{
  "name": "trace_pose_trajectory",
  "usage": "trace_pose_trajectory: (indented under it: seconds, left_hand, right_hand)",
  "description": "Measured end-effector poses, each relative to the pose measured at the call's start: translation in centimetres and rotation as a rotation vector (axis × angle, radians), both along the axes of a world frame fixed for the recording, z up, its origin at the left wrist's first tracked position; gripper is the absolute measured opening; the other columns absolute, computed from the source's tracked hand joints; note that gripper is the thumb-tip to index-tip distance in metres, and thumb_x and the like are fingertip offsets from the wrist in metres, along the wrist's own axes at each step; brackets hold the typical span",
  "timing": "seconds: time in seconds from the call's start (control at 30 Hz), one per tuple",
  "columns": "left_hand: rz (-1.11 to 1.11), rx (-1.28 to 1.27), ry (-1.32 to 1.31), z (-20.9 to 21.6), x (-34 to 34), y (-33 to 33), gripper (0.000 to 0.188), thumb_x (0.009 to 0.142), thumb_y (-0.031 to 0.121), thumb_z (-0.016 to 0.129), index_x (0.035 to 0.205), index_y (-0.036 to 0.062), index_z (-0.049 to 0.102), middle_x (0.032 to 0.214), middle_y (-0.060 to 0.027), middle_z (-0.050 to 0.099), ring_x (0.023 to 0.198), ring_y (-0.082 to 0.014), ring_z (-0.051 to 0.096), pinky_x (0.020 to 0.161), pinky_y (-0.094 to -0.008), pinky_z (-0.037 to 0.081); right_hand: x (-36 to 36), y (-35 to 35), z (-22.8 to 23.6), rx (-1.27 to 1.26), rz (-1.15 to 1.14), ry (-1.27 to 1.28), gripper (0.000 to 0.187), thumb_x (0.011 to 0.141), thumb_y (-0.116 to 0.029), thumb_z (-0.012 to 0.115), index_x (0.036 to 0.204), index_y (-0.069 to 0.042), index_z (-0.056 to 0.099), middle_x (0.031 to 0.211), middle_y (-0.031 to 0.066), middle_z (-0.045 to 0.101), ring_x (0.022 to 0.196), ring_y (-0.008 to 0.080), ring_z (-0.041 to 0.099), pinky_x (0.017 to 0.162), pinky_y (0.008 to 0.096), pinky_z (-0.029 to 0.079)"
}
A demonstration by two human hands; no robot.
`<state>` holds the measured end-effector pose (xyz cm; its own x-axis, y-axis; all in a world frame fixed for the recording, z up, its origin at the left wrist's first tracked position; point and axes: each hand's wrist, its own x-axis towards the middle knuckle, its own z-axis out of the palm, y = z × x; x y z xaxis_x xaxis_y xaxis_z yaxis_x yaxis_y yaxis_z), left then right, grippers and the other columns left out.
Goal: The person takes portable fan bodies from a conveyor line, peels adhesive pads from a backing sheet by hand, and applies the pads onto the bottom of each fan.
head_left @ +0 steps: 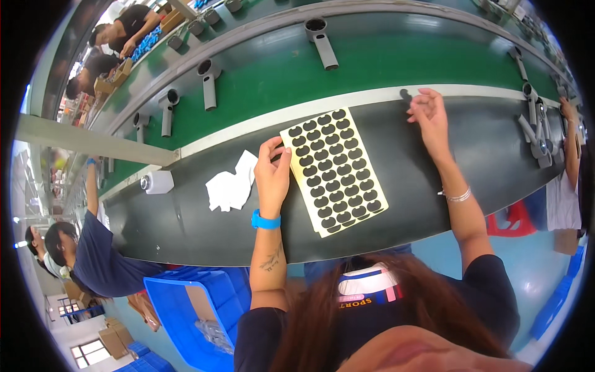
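A pale yellow sheet (304, 184) lies on the dark work surface, covered in rows of black rounded stickers. My left hand (273, 173) is at its upper left edge, with the thumb and fingers closed on the sheet's margin. To the right, apart from the sheet, my right hand (429, 118) is raised near the white strip bordering the belt. Between its thumb and fingertips it pinches a small black sticker (405, 95). Crumpled white paper (230, 189) rests just left of my left hand.
Beyond the white strip runs a green conveyor belt (260, 84) carrying grey tubular housings (323, 49). More grey housings (538, 133) are piled at the right, beside a co-worker's arm (570, 133). A white bottle (160, 182) lies at left. Below is a blue crate (170, 316).
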<state>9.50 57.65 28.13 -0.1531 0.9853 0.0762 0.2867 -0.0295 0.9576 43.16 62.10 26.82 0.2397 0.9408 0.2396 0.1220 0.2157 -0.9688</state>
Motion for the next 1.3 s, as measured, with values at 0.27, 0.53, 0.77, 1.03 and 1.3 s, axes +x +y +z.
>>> trace_pose_trajectory:
  seconds: [0.27,0.53,0.77,1.03,1.3]
  left_hand:
    - [-0.018,-0.112,0.008,0.9,-0.7,-0.2,0.030,0.091,0.013,0.056,0.115,-0.0039,0.052,0.109,-0.0118,0.059,0.093,-0.0169,0.059,0.075,-0.0288,0.053]
    - [-0.090,-0.180,-0.197,0.8,-0.9,0.1,0.030,0.090,0.014,0.058,0.113,-0.0043,0.052,0.110,-0.0146,0.058,0.091,-0.0173,0.061,0.070,-0.0282,0.056]
    - [-0.114,-0.086,-0.018,-0.8,-1.2,0.7,0.038,0.079,0.008,0.070,0.111,-0.0028,0.053,0.105,-0.0101,0.061,0.077,-0.0113,0.059,0.061,-0.0236,0.050]
    - [-0.050,-0.026,0.129,-1.4,-0.6,1.4,0.049,0.070,0.000,0.076,0.113,-0.0011,0.052,0.086,-0.0050,0.060,0.064,-0.0085,0.053,0.057,-0.0219,0.047]
    - [-0.108,-0.064,-0.028,-1.8,-0.9,1.6,0.031,0.077,-0.006,0.066,0.106,-0.0043,0.055,0.079,-0.0023,0.059,0.065,-0.0063,0.053,0.059,-0.0184,0.045]
  right_hand:
    - [-8.3,-4.9,3.4,-0.236,0.391,-0.082,0.058,0.083,0.003,0.060,0.132,-0.005,0.028,0.132,0.0115,0.032,0.116,0.0208,0.047,0.084,0.0297,0.052]
    - [-8.4,-5.3,3.0,-0.197,0.397,-0.088,0.058,0.084,0.005,0.059,0.131,-0.002,0.027,0.133,0.0104,0.029,0.116,0.0204,0.047,0.083,0.0262,0.054]
    - [-8.3,-4.7,2.6,-0.180,0.362,-0.134,0.055,0.084,0.006,0.058,0.131,-0.002,0.029,0.132,0.0107,0.031,0.107,0.0175,0.053,0.073,0.0232,0.055]
    - [-8.4,-3.3,1.3,-0.164,0.299,-0.146,0.057,0.082,0.007,0.059,0.130,-0.001,0.030,0.132,0.0094,0.033,0.101,0.0144,0.055,0.066,0.0201,0.053]
    - [-8.3,-3.2,1.1,-0.160,0.295,-0.136,0.058,0.082,0.007,0.060,0.130,0.000,0.029,0.128,0.0101,0.035,0.100,0.0142,0.054,0.066,0.0210,0.054]
